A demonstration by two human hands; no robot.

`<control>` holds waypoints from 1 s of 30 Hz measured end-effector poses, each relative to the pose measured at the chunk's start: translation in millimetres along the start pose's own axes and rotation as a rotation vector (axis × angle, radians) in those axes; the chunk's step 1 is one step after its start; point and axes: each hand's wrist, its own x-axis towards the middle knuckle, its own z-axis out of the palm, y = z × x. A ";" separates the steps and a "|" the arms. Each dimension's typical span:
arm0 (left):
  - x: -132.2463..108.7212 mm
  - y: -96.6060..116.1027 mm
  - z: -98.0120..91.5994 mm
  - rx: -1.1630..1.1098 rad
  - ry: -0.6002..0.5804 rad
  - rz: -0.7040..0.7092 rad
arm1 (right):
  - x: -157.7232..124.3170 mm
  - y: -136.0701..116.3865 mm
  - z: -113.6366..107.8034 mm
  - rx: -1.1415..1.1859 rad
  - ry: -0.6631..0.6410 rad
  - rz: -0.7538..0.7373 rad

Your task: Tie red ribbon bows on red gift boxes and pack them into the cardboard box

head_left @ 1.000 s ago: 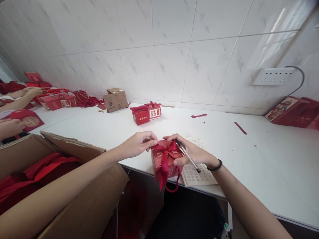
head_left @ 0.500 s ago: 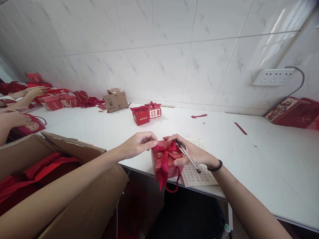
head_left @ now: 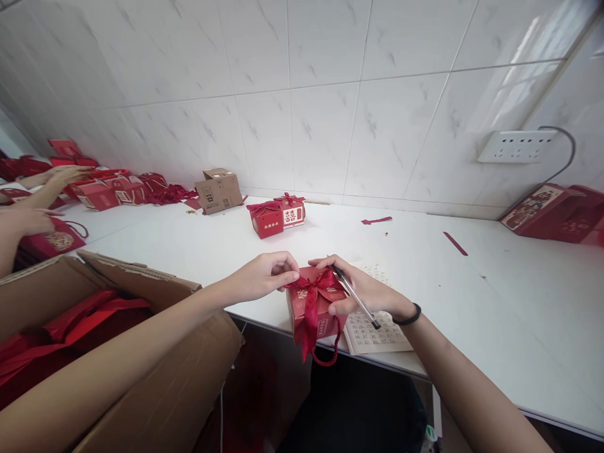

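Observation:
A small red gift box (head_left: 318, 318) with a red ribbon bow (head_left: 315, 283) sits at the white table's front edge. My left hand (head_left: 264, 277) pinches the left loop of the bow. My right hand (head_left: 361, 288) pinches the bow's right side, and a black pen (head_left: 355, 296) is tucked between its fingers. A red cord loop hangs below the box. A sheet with printed characters (head_left: 372, 327) lies under my right hand.
An open cardboard carton (head_left: 155, 352) with red ribbons stands at my left. Two finished red boxes (head_left: 276, 217) and a small brown carton (head_left: 219, 189) sit mid-table. Another person's hands (head_left: 28, 217) handle red bags far left. A power strip (head_left: 516, 145) hangs on the tiled wall; red boxes (head_left: 552, 214) lie right.
My hands stay on the bow with only slight finger shifts. The other person's hand at far left has moved a red bag.

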 end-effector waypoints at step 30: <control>0.9 1.7 -5.2 0.090 0.082 -0.180 | -0.8 0.1 -0.1 0.017 -0.009 0.006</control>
